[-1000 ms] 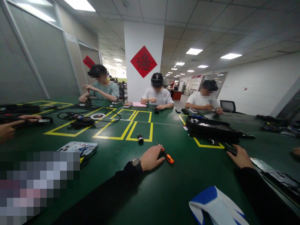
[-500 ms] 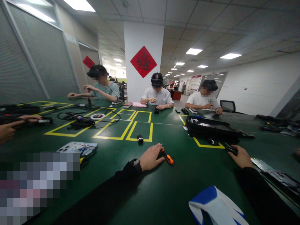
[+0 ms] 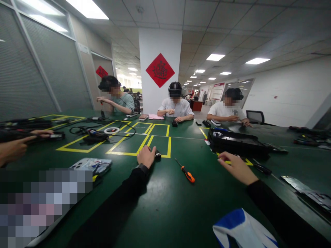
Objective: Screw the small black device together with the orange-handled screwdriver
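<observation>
My left hand (image 3: 146,157) is at the front of a yellow-taped box, right beside a small black cylindrical part (image 3: 157,155) with a pale band. Its thumb is apart from its curled fingers, and I cannot tell whether it touches the part. Fingers stretched and empty, my right hand (image 3: 240,168) hovers over a taped corner and largely covers a small dark part there. Between the hands lies an orange-and-black screwdriver (image 3: 188,175), its shaft toward the far left. A black-handled tool (image 3: 263,168) rests just right of my right hand.
A long black tray (image 3: 239,142) stands beyond my right hand. Nearer me is a blue-and-white cloth (image 3: 241,227). Clear plastic packaging (image 3: 94,164) and a coil of black cable (image 3: 77,130) lie at left. Several co-workers sit around the green table (image 3: 165,206).
My left hand has left the screwdriver and moved forward and left to the black cylindrical part. My right hand has let go of the black-handled tool and shifted left.
</observation>
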`<state>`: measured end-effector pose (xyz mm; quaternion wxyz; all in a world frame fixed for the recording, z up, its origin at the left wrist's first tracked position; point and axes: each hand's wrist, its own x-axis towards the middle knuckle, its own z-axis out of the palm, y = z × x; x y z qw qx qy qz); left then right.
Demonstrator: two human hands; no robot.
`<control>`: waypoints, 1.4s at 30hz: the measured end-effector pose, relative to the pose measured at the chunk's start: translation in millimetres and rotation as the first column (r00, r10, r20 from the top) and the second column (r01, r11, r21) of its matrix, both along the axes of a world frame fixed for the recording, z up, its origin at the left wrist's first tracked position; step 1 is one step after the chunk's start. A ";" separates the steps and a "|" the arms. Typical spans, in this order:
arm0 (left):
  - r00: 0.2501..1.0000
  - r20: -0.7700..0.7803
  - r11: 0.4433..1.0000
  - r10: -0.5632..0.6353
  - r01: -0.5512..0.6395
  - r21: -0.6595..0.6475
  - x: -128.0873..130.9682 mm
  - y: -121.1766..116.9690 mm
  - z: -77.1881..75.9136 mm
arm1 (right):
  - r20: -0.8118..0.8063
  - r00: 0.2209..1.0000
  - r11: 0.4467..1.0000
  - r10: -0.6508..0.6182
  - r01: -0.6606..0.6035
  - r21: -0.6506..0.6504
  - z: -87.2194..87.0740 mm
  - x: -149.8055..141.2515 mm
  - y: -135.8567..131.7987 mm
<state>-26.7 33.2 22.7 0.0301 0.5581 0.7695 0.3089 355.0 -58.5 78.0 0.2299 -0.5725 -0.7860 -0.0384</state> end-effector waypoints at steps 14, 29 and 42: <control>0.968 0.165 0.964 -0.190 0.216 -0.155 -1.5 11.4 -18.2 | -0.040 0.996 0.996 0.075 -0.076 -0.036 -68.7 -153.9 8.8; 0.511 0.653 0.821 -0.559 0.451 0.350 39.8 -2.9 -33.7 | -0.588 0.795 0.954 0.145 -0.269 -0.128 -67.3 -149.6 21.9; 0.403 0.663 0.760 -0.631 0.496 0.421 38.6 -0.5 -34.0 | -0.537 0.830 0.958 0.153 -0.258 -0.127 -62.0 -151.0 15.1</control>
